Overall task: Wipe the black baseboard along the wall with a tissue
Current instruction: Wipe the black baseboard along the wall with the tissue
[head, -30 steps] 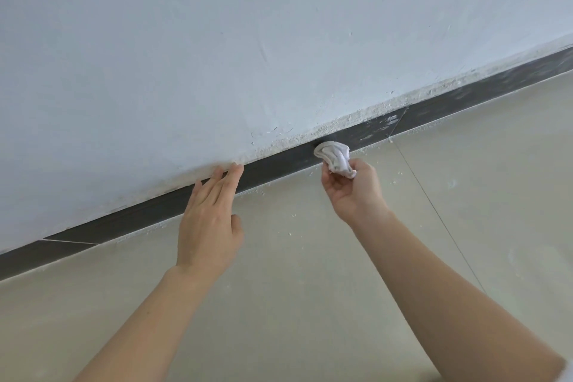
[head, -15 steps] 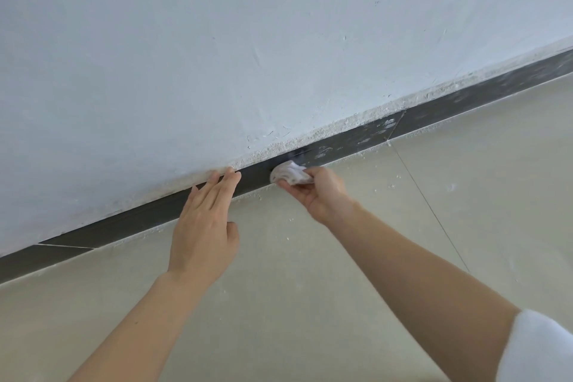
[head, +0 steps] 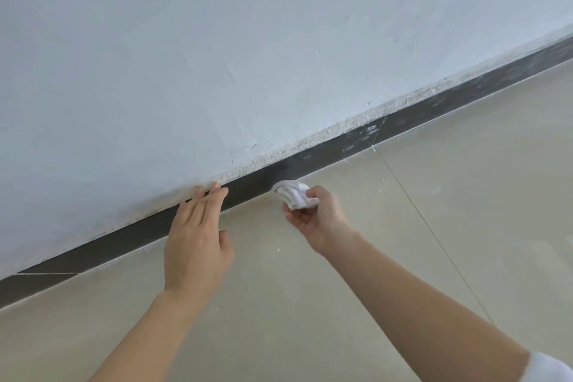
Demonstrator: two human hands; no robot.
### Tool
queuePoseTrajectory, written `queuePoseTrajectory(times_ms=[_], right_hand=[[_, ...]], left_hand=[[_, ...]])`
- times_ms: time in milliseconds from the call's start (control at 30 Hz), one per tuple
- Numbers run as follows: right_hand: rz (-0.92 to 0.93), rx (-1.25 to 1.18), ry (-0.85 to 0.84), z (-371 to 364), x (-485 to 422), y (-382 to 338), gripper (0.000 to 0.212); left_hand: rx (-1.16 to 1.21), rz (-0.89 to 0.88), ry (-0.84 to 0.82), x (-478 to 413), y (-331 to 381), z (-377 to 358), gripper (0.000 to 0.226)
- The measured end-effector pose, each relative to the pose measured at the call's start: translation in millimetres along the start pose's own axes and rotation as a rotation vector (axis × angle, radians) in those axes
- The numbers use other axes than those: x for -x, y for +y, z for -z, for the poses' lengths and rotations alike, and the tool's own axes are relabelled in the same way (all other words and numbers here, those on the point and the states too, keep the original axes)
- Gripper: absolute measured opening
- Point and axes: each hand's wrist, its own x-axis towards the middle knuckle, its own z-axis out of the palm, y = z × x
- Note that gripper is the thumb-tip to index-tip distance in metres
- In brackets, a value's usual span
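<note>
- Baseboard (head: pixel 322 156): black strip at foot of wall (head: pixel 248 56), set between wall and floor (head: pixel 434 226); long axis from lower left to upper right of view.
- Surface left of tissue: dark, fairly even. Surface right of tissue: greyed with dust haze, white smears (head: pixel 369 130) beside a joint (head: pixel 379 132), more blotching toward far right end.
- Tissue (head: pixel 293 194): white, wadded, pressed against lower edge of baseboard where strip meets floor; in contact.
- Right hand (head: pixel 319 217): fingers and thumb curled round tissue, grasping it from the floor side.
- Key relation: soiled length lies up and to the right of this grip, straight along the strip's axis.
- Left hand (head: pixel 195 245): flat, fingers straight and together, nothing held; fingertips (head: pixel 214 187) touching top edge of baseboard and foot of wall, just left of tissue. Judged a brace, not a wiping hand.
- Nearer to soiled stretch: right hand. Next stroke judged to run rightward along the axis, away from left hand.
- Plaster crust (head: pixel 341 129): rough, crumbly line along top edge of strip. Risk judged: grit shed onto wiped face.
- Floor: pale tile, white crumbs (head: pixel 384 181) scattered beside strip, grout line leading off from joint.
- Sleeve (head: pixel 548 369): white, on right arm at lower right corner.
</note>
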Motion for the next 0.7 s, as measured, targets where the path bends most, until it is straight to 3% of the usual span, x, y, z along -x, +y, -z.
queuePoseTrajectory(times_ms=[167, 467, 633, 700], right_hand=[[-0.008, 0.097, -0.079, -22.3, -12.4, 14.3, 0.020], [0.196, 0.113, 0.117, 14.7, -31.2, -71.9, 0.025], [0.355, -0.191, 0.218, 45.0, -24.1, -97.8, 0.027], [0.332, -0.244, 0.240, 45.7, -16.6, -93.9, 0.023]], left_hand=[[-0.118, -0.059, -0.064, -1.9, -2.3, 4.3, 0.065], [-0.116, -0.017, -0.056, -0.1, 2.2, 3.7, 0.063], [-0.097, 0.003, -0.021, -1.5, 7.1, 5.3, 0.061], [-0.100, 0.003, -0.005, -3.5, 7.8, 6.4, 0.060]])
